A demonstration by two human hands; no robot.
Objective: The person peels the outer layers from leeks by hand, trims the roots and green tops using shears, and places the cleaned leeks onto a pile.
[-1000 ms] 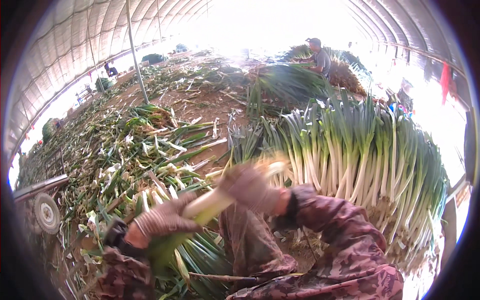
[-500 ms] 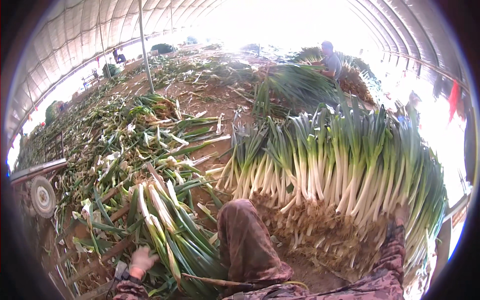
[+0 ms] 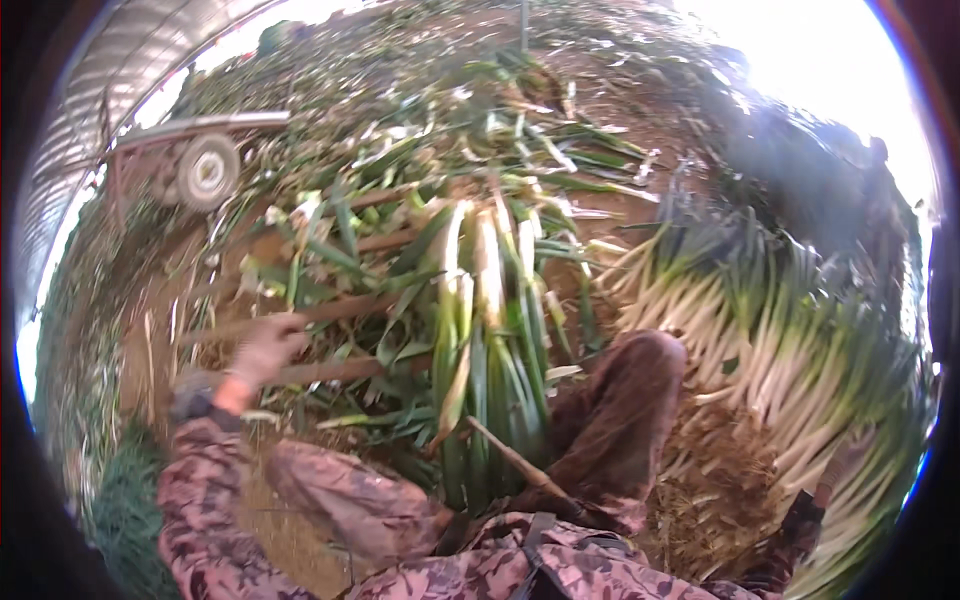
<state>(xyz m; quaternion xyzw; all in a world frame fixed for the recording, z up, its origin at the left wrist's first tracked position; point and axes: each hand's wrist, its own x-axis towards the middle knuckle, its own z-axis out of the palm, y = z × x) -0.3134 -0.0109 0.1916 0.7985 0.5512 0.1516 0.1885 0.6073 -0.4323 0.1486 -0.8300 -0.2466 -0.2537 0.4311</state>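
My left hand (image 3: 270, 348) hovers beside a wooden slat, left of a small bunch of leeks (image 3: 487, 265). Its fingers are smeared by motion, and nothing clear shows in them. That bunch lies between my legs, white ends pointing away and green leaves toward me. A brown stick (image 3: 512, 455) slants over its leaves. At the far right, my right hand (image 3: 848, 460) rests at a long row of leeks (image 3: 740, 310), against their pale stalks; blur hides how the fingers are set. The row's roots (image 3: 725, 480) form a brown tangle on its near side.
Loose leaves and peelings (image 3: 390, 150) litter the ground ahead. A wheeled cart (image 3: 207, 172) stands at the upper left. Wooden slats (image 3: 350, 308) lie under the trimmings. My knee (image 3: 640, 370) sits between the small bunch and the long row. A dark, blurred figure stands at the far right.
My view has swung left and down, bringing the cart and my legs further in. My left hand has moved away from the small bunch's leaves; my right hand stays by the row.
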